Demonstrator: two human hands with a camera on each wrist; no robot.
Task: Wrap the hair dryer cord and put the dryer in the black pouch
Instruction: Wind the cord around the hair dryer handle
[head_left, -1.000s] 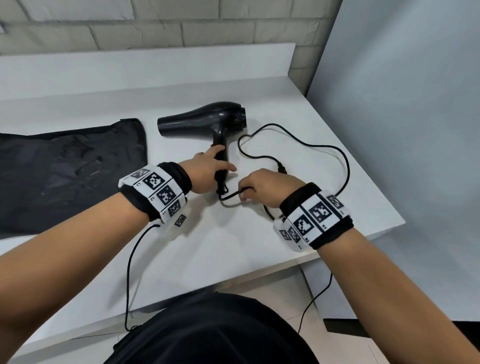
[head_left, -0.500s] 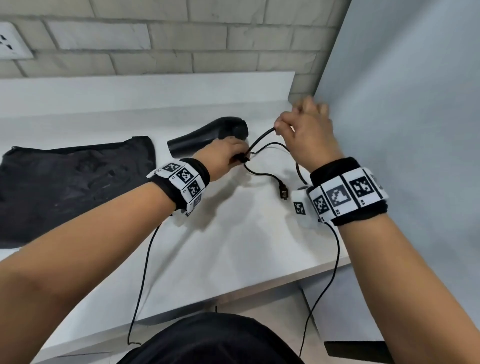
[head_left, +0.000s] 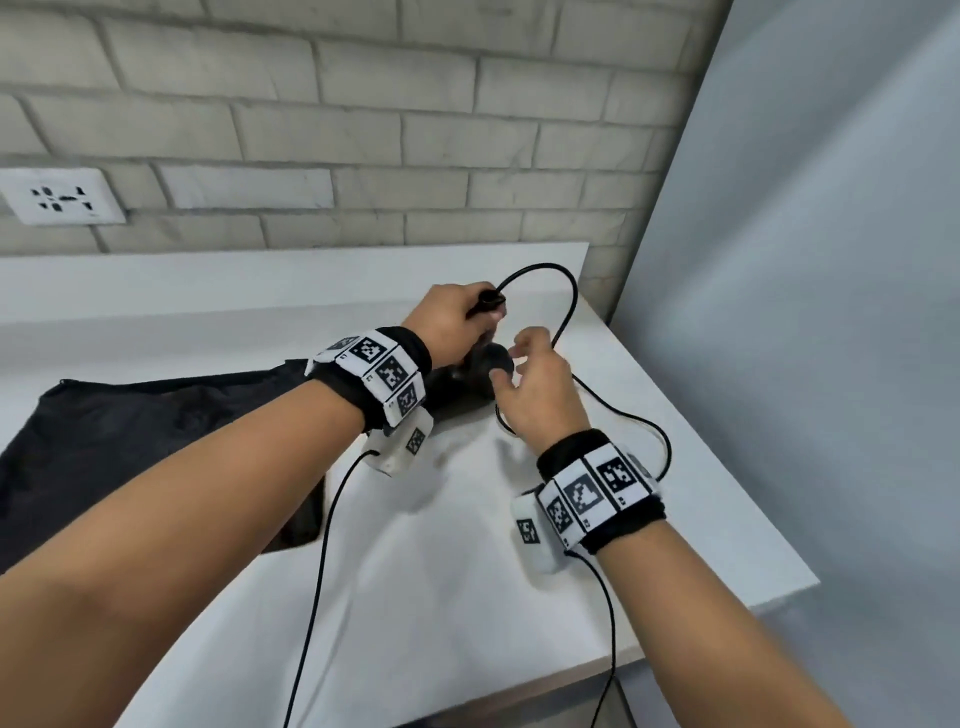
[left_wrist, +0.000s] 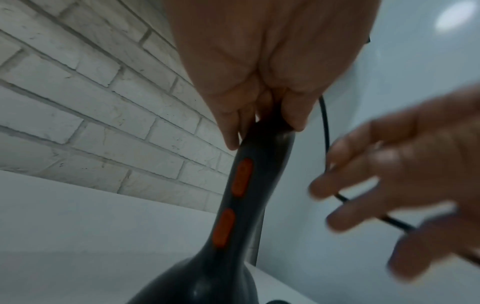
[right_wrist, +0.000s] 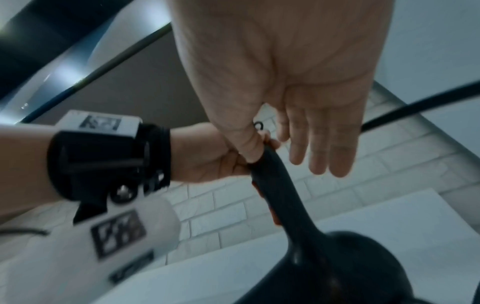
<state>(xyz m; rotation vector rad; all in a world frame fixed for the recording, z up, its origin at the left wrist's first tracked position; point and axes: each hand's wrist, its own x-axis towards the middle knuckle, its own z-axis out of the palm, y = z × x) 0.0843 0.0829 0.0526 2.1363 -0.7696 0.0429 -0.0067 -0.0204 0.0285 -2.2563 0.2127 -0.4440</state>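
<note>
My left hand (head_left: 480, 318) is raised over the white table (head_left: 467, 571) and grips the end of the black hair dryer's (head_left: 462, 384) handle. The handle points up and the dryer's body hangs near the tabletop. In the left wrist view the fingers (left_wrist: 228, 133) pinch the handle top above two orange buttons (left_wrist: 241, 176). The black cord (head_left: 571, 291) arcs up from the handle end, drops past my right hand (head_left: 524, 364) and trails across the table. My right hand is open with straight fingers (right_wrist: 319, 144), its thumb touching the handle (right_wrist: 280, 195). The black pouch (head_left: 156, 441) lies flat at the left.
A brick wall with a white socket plate (head_left: 62, 195) stands behind the table. A grey panel (head_left: 805, 312) closes off the right side. The table's right edge (head_left: 727, 493) and front edge are near. Thin wrist-camera cables (head_left: 322, 571) hang off the front.
My left hand has lifted the dryer by its handle end, so the body hangs down. My right hand has let go of the cord and dropped beside the handle.
</note>
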